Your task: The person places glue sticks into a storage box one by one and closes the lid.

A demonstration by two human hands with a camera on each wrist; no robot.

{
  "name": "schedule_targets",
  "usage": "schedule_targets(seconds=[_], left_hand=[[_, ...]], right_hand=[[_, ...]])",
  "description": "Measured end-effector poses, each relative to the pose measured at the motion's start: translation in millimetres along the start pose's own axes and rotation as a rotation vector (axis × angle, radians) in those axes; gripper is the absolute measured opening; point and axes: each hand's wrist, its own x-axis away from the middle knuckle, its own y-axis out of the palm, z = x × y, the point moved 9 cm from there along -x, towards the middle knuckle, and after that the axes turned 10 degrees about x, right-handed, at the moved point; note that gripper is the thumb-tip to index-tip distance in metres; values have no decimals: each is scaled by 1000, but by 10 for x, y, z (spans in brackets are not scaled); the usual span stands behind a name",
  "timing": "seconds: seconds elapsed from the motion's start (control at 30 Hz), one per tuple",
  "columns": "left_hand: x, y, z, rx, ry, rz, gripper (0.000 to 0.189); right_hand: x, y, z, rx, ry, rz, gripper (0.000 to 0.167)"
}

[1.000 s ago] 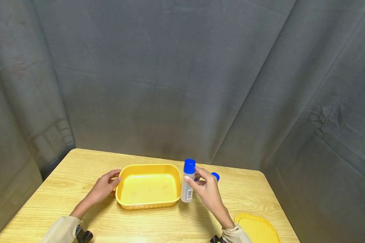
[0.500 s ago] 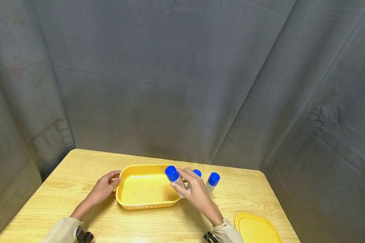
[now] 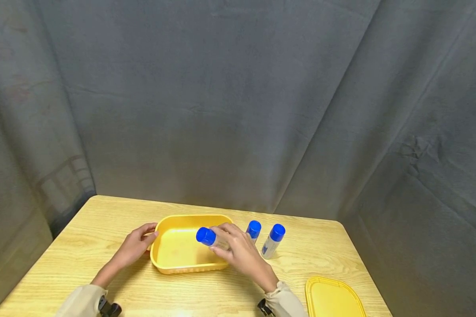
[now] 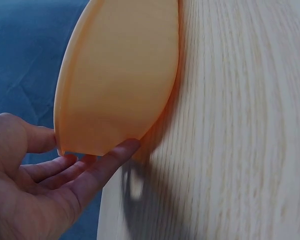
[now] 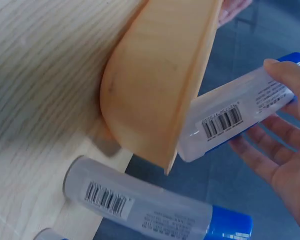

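A yellow plastic container stands on the table, its inside facing up. My left hand pinches its left end, with the thumb at the rim and fingers against the outer wall in the left wrist view. In my right hand is a clear bottle with a blue cap, held between thumb and fingers. The bottle is tilted over the container's right side, cap to the left. Its barcoded lower end overlaps the rim in the right wrist view.
Two similar blue-capped bottles stand right of the container: one partly behind my right hand, the other farther right. A yellow lid lies at the table's front right. Grey curtains surround the wooden table.
My right hand has carried the bottle left, from beside the container to over it, tipping it from upright. The two standing bottles now show more fully. My left hand has stayed put.
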Motion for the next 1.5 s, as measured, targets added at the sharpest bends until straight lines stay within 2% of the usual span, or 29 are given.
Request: schedule_targets(seconds=[0.17, 0.3, 0.47, 0.6, 0.7, 0.93, 1.07, 1.23, 1.5], left_hand=[[6, 12, -9, 14, -1, -1, 51], [12, 26, 2, 18, 4, 2, 51], [8, 21, 15, 19, 10, 1, 51], [14, 7, 23, 21, 18, -9, 51], [9, 10, 31, 19, 21, -16, 51], [-10, 31, 81, -20, 51, -17, 46], [-8, 43, 91, -45, 50, -10, 45], [-25, 59, 84, -9, 39, -14, 45], [-54, 44, 10, 40, -17, -13, 44]], right_hand=[[15, 216, -72, 31, -13, -140, 47], [60, 373, -120, 45, -39, -221, 47], [63, 475, -195, 101, -114, -251, 46], [26, 525, -214, 95, -138, -270, 45], [14, 588, -182, 16, -117, -313, 42], [26, 776, -128, -319, -15, -454, 23], [44, 795, -113, -339, 14, -463, 20], [58, 797, -52, -316, 66, -456, 22], [71, 745, -51, -278, 45, -397, 28]])
